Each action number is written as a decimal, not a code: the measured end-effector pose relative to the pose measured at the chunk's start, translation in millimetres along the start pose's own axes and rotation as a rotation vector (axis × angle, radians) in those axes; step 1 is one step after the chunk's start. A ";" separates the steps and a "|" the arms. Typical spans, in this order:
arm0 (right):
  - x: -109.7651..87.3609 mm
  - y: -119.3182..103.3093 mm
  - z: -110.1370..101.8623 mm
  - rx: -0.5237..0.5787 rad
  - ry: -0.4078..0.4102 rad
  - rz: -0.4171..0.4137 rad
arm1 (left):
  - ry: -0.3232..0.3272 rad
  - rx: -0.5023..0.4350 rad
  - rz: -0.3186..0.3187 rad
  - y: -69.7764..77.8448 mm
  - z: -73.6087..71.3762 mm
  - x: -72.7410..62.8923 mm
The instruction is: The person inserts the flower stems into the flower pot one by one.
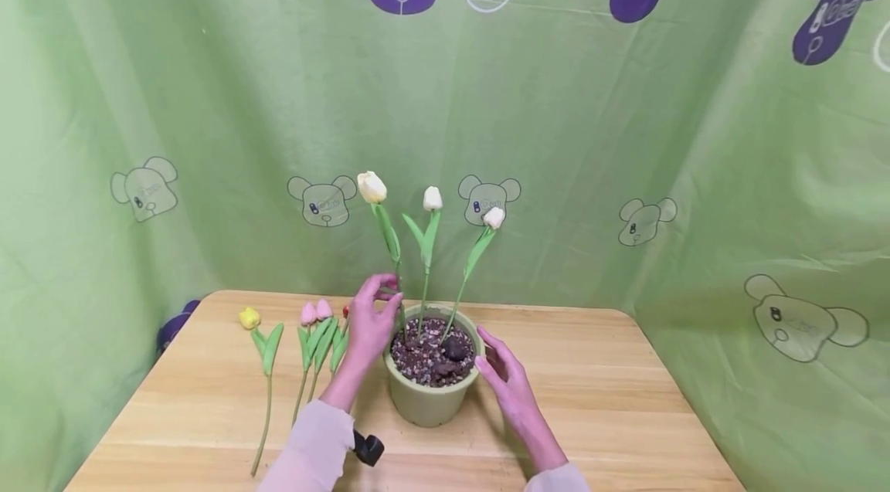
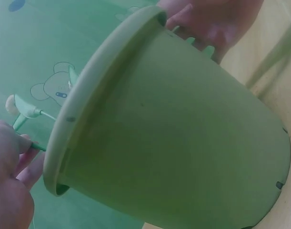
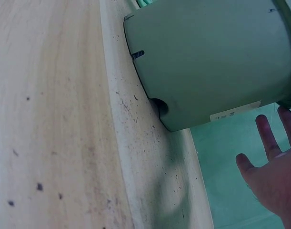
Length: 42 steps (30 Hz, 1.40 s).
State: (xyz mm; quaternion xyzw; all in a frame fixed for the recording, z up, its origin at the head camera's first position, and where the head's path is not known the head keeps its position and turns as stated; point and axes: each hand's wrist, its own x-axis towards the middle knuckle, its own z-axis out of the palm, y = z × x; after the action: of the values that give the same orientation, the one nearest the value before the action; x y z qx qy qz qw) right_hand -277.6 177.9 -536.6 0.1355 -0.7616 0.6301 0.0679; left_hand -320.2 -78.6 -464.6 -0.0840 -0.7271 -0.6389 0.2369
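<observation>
A green flowerpot (image 1: 428, 405) stands on the table, filled with dark, speckled soil (image 1: 426, 361). Three artificial tulips rise from it: a cream tulip (image 1: 371, 188) at left, a white tulip (image 1: 432, 199) in the middle and another white tulip (image 1: 494, 218) leaning right. At the pot's left rim, my left hand (image 1: 371, 322) pinches the cream tulip's thin stem between thumb and fingers, as the left wrist view also shows. My right hand (image 1: 507, 380) is beside the right rim, fingers spread and loosely bent, with fingertips at the rim. Whether they press on it is unclear.
Left of the pot lie a yellow tulip (image 1: 249, 318), two pink tulips (image 1: 316, 312) and a red flower (image 1: 345, 311) partly behind my left hand. A black object (image 1: 368, 448) shows by the left sleeve. Soil crumbs (image 3: 131, 112) dot the wooden table (image 1: 577, 384); a green curtain (image 1: 556, 106) surrounds it.
</observation>
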 end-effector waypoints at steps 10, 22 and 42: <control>0.8 0.7 0.9 0.000 0.006 0.017 | 0.005 0.057 0.073 -8.5 -0.2 -0.8; -0.9 2.1 0.3 -0.009 0.001 0.014 | -0.007 0.185 0.218 -12.0 6.6 -9.8; 0.6 1.4 0.2 -0.009 0.002 0.005 | -0.069 0.222 0.203 -13.3 7.7 -12.8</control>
State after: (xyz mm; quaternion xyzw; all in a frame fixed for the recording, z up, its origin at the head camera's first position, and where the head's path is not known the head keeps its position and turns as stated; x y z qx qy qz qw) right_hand -278.6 177.9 -537.8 0.1328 -0.7647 0.6269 0.0677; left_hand -316.5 -71.1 -482.7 -0.1524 -0.7886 -0.5242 0.2832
